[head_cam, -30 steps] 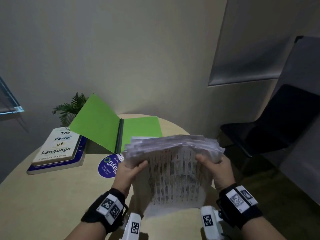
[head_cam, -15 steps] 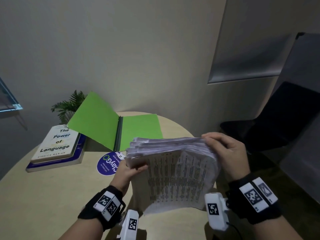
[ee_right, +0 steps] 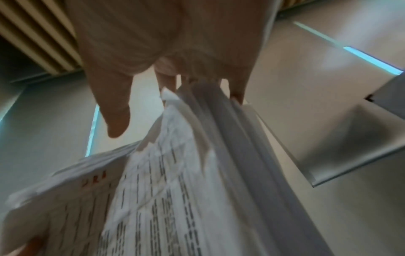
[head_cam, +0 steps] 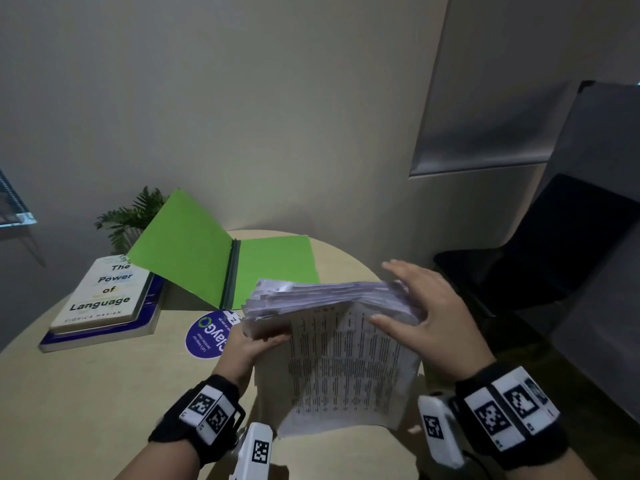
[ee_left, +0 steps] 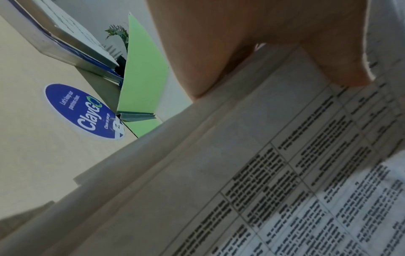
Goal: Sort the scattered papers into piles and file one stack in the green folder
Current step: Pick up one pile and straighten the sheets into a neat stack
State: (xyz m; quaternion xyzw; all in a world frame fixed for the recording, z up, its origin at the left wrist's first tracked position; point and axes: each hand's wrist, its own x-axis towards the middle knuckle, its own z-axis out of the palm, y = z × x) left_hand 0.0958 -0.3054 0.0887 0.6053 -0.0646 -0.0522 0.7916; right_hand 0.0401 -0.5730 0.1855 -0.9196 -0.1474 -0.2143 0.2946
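A thick stack of printed papers [head_cam: 346,358] stands on edge on the round table [head_cam: 86,393], printed side toward me. My left hand [head_cam: 252,344] grips its left side, thumb on the front sheet [ee_left: 285,173]. My right hand [head_cam: 415,306] lies over the stack's top right corner with straight fingers, thumb on the front page; in the right wrist view the fingertips [ee_right: 236,93] touch the top edges of the stack [ee_right: 197,155]. The green folder [head_cam: 221,261] lies open behind the stack, its left cover raised, and shows in the left wrist view too [ee_left: 142,78].
Two stacked books [head_cam: 104,299] sit at the table's left, with a small potted plant [head_cam: 131,220] behind them. A round blue sticker [head_cam: 207,336] is on the tabletop by my left hand. A dark chair [head_cam: 554,244] stands to the right, close to the wall.
My right hand left the stack's right side, rose over the top right corner and now lies flatter on the top edges. The left hand kept its grip. The stack stayed upright.
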